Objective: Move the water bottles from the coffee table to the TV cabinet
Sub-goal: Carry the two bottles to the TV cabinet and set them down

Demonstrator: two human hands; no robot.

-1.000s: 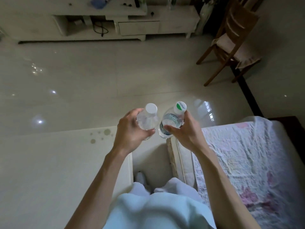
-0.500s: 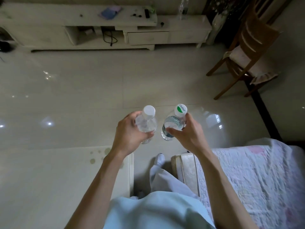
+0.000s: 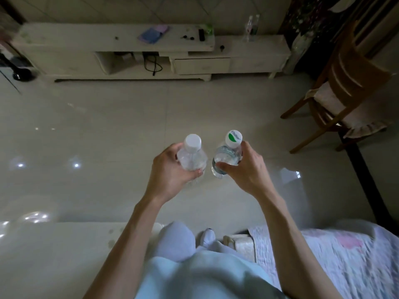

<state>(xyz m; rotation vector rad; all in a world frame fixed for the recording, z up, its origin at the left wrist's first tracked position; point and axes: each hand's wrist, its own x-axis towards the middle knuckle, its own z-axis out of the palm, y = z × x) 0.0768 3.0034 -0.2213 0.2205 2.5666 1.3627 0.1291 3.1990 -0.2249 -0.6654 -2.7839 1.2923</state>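
My left hand (image 3: 170,172) grips a clear water bottle with a plain white cap (image 3: 191,155), held upright over the floor. Beside it, my right hand (image 3: 246,171) grips a second clear water bottle with a green-and-white cap (image 3: 228,153). The two bottles are close together, almost touching. The pale TV cabinet (image 3: 121,50) runs along the far wall. Two more bottles (image 3: 251,26) stand on its lower right section. The coffee table (image 3: 54,255) is at the lower left, beside my left forearm.
A wooden chair (image 3: 345,89) with a cushion stands at the right. A sofa with a floral cover (image 3: 334,266) lies at the lower right. A blue cloth (image 3: 152,34) and small dark items sit on the cabinet top. Glossy tiled floor (image 3: 129,126) stretches between me and the cabinet.
I have moved forward past the coffee table and sofa; the cabinet and chair come further into view. Both hands keep hold of their bottles in the same pose.
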